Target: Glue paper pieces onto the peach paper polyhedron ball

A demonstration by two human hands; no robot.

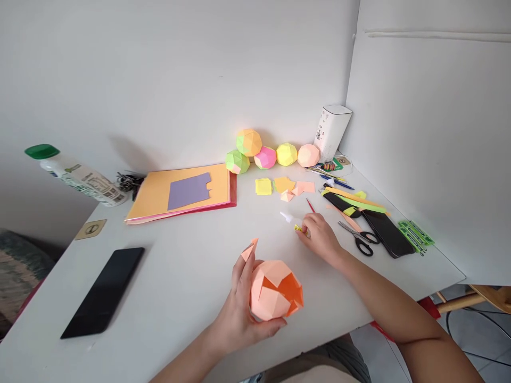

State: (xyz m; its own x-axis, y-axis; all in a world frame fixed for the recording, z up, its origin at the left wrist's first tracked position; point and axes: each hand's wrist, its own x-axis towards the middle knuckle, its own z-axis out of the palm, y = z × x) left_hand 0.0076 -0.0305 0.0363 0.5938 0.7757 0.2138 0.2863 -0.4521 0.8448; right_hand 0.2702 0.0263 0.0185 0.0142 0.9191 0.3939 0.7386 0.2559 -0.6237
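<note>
My left hand (239, 314) is wrapped round a peach folded-paper ball (271, 290), whose right side gapes and shows a darker orange inside. A small folded peach paper piece (249, 251) is pinched between the fingertips of that same hand. To the right, my right hand (321, 236) has its fingers closed on a small glue bottle (294, 222) with a white nozzle and a yellow label. The bottle is low over the table, its nozzle pointing left; most of its body is hidden by the fingers. Loose peach folded pieces (287, 196) lie beyond it.
Finished paper balls (286, 154) line the back wall. Scissors (361, 239), a black phone (387, 234) and paper strips (355, 201) lie at right. Sticky notes (263, 186) are at the back. Coloured paper sheets (155, 186), a bottle (83, 178) and a dark tablet-like slab (104, 291) are at left.
</note>
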